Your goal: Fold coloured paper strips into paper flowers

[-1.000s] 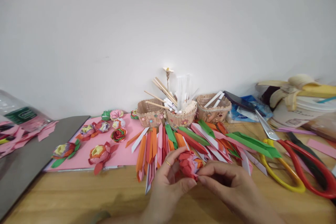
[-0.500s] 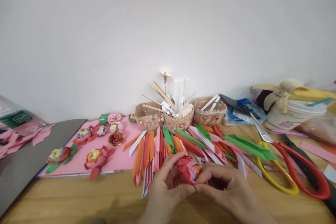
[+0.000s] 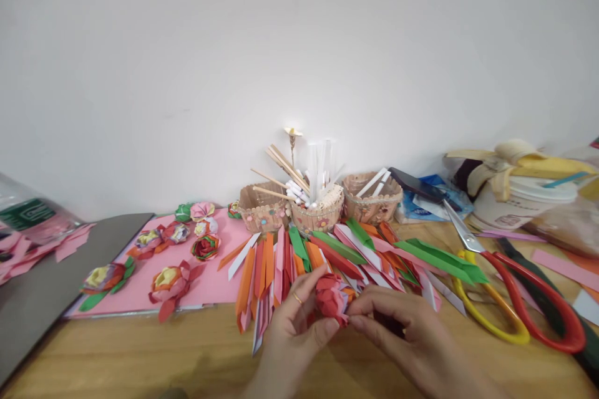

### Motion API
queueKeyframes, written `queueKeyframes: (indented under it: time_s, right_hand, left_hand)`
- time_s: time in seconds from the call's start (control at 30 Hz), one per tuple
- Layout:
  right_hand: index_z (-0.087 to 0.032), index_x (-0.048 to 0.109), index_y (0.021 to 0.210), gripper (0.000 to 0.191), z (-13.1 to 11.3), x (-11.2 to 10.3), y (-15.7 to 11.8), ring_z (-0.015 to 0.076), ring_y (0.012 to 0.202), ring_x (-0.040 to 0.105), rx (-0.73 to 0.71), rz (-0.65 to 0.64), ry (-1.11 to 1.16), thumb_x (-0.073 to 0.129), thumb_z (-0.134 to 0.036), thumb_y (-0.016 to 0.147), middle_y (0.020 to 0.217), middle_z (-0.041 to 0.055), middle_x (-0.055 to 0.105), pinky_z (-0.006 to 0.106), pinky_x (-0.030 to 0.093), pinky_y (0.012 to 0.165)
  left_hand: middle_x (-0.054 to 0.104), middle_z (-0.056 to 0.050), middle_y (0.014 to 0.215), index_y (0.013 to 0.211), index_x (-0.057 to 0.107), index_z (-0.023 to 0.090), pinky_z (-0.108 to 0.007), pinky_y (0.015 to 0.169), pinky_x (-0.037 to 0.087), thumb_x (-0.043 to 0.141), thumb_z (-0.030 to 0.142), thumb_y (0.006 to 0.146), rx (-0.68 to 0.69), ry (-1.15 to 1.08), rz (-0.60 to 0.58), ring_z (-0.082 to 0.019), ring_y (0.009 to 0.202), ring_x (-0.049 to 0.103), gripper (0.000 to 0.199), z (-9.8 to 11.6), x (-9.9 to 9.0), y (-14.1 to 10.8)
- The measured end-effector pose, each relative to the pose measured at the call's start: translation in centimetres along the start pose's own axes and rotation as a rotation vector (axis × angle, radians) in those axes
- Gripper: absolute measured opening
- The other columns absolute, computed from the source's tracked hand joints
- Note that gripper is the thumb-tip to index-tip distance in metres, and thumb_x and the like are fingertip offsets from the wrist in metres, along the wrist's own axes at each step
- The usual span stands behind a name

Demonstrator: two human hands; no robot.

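Note:
A red and pink paper flower (image 3: 329, 297), with bits of lilac and orange at its right side, is held low in front of me. My left hand (image 3: 299, 324) wraps round its left side, thumb below and a ringed finger behind. With thumb and fingertips pinched together, my right hand (image 3: 393, 327) grips the flower's lower right edge; the fingers hide that part. Just behind both hands fans a spread of folded paper strips (image 3: 266, 268) in orange, red, pink, white and green.
Several finished paper flowers (image 3: 172, 285) lie on a pink sheet (image 3: 219, 280) at left. Behind the strips stand small woven baskets (image 3: 264, 218) with sticks. Scissors (image 3: 510, 287) with red and yellow handles, a lidded cup (image 3: 510, 206) and a banana peel (image 3: 515, 159) are at right.
My right fingers have shifted slightly along the flower's right edge, and my left thumb has drawn back a little to the left. The flower stays in both hands.

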State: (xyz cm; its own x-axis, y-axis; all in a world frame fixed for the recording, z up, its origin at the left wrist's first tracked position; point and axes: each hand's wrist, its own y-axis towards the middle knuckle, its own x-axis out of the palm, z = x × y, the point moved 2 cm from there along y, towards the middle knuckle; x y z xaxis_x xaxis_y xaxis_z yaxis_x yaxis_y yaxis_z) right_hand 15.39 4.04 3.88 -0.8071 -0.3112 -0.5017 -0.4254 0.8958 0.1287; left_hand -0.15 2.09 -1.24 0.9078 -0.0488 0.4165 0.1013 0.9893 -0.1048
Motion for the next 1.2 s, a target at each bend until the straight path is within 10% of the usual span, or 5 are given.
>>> queueKeyframes:
  time_s: [0.67,1.2]
  right_hand:
    - [-0.021,0.065,0.056,0.024,0.32,0.02,0.29,0.0105,0.048,0.046,0.170,0.008,0.195,0.069,-0.039,0.070,0.051,-0.0025,0.057,0.021,0.032,0.044]
    - [-0.025,0.070,0.073,0.017,0.25,0.01,-0.38,0.0130,0.058,0.055,-0.288,0.283,-0.173,0.059,-0.015,0.080,0.066,0.0003,0.050,0.022,0.045,0.047]
  left_hand:
    - [0.058,-0.004,0.128,0.118,0.062,0.033,-0.034,0.098,0.040,0.078,0.033,0.066,-0.075,-0.028,-0.150,-0.025,0.119,0.051,0.055,0.54,0.04,0.59]
    - [0.066,-0.002,0.114,0.119,0.061,0.032,-0.029,0.092,0.043,0.077,0.024,0.069,-0.044,-0.038,-0.087,-0.018,0.106,0.058,0.053,0.53,0.04,0.52]
